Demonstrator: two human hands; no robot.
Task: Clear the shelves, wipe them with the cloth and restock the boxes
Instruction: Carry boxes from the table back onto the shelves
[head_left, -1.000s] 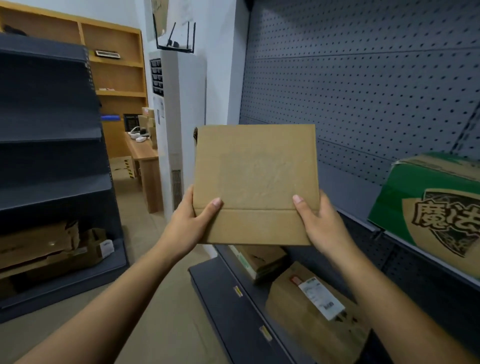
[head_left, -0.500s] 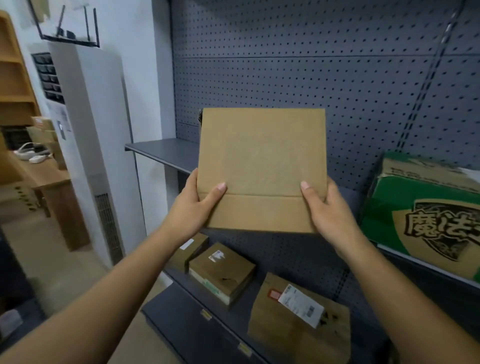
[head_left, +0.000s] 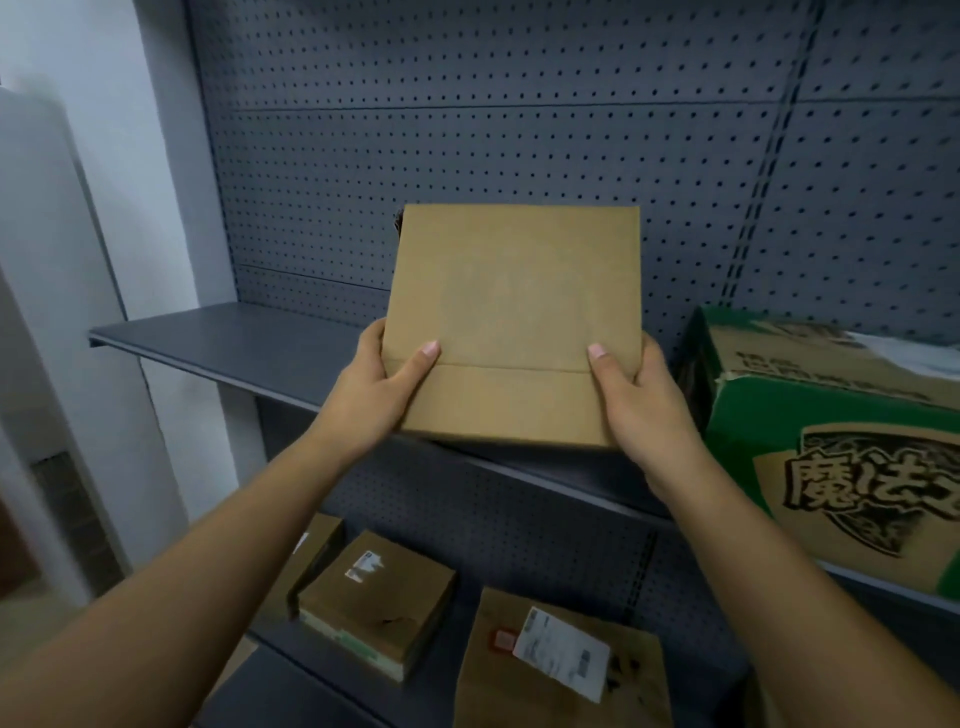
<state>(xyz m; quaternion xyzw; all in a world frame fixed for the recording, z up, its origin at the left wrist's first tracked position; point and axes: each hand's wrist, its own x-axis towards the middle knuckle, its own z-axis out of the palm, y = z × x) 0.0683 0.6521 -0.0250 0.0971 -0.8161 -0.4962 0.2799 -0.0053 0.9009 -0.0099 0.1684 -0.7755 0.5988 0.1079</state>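
"Shelf (head_left: 234, 348) first: what was it like?"

"Dark grey, bare along its left half, with a pegboard (head_left: 519, 130) rising straight behind it."

"What sat on it?"

"A green box (head_left: 831, 441) with black print stood at the shelf's right end. A plain box (head_left: 514, 322) was held upright over the shelf's front edge, about the middle. I couldn't tell whether its bottom touched the shelf."

"And under the shelf?"

"A labelled box (head_left: 561, 670) lay below the shelf's middle, and a small box (head_left: 379, 608) lay below it further left."

"The hands?"

"Both were gripping the plain box. The left hand (head_left: 374, 400) had its lower left corner and the right hand (head_left: 644, 410) its lower right. The thumbs lay flat on the near face and the fingers curled round the sides."
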